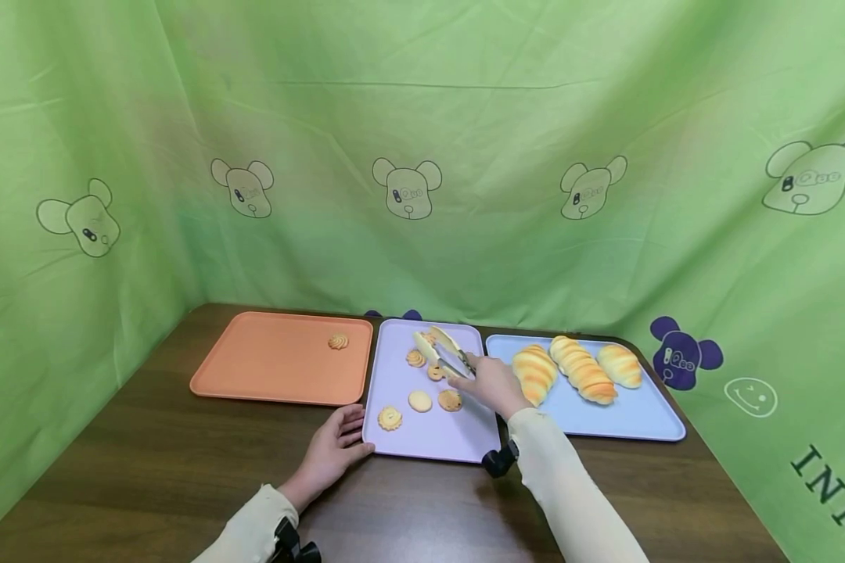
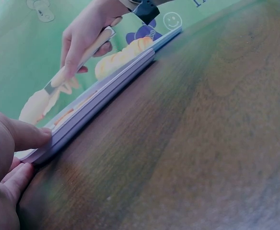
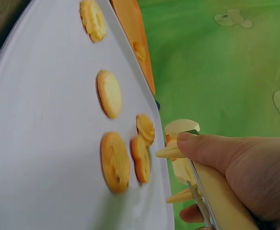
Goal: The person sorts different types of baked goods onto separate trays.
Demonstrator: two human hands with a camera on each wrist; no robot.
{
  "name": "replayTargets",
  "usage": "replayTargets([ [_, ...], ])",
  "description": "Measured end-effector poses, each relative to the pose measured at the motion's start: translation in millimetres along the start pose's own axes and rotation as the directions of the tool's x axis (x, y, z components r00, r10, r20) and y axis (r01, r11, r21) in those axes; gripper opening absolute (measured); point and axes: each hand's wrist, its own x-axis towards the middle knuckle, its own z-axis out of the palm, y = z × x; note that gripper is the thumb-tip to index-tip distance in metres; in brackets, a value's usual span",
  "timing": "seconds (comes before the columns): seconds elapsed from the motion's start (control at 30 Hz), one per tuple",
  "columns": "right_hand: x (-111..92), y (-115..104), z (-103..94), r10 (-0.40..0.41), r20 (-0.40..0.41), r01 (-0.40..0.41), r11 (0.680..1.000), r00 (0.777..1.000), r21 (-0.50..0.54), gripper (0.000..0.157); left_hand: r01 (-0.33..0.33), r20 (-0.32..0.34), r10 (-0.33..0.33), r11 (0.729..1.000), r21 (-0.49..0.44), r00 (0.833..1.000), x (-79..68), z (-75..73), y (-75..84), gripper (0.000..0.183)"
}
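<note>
My right hand [image 1: 496,383] holds a pair of food tongs [image 1: 453,366] over the far part of the lilac tray [image 1: 465,438]. The tongs' pale tips stand apart around a cookie, partly hidden; whether they touch it I cannot tell. On that tray also lie a swirl cookie [image 1: 415,358], a small cookie [image 1: 435,372], a round plain cookie [image 1: 419,401], a browner cookie [image 3: 115,162] and a scalloped cookie [image 1: 390,418]. My left hand [image 1: 331,450] grips the tray's near left corner, its thumb [image 2: 32,136] on the rim and fingers against the side.
An orange tray [image 1: 275,360] to the left bears one swirl cookie [image 1: 338,342]. To the right, a light blue tray [image 1: 605,422] holds three bread rolls [image 1: 583,371]. All stand on a dark wooden table [image 1: 148,469], with a green printed cloth [image 1: 408,258] behind.
</note>
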Motion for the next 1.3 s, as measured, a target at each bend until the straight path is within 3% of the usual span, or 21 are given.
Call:
replayTargets([
  [0.7, 4, -51, 19.9, -0.066, 0.044, 0.065, 0.998, 0.997, 0.018, 0.072, 0.011, -0.015, -0.011, 1.0, -0.014, 1.0, -1.4, 0.9, 0.7, 0.059],
  [1.3, 6, -79, 30.6, -0.151, 0.049, 0.152, 0.988, 0.987, -0.016, 0.066, 0.014, -0.009, -0.014, 1.0, -0.019, 1.0, -1.2, 1.0, 3.4, 0.057],
])
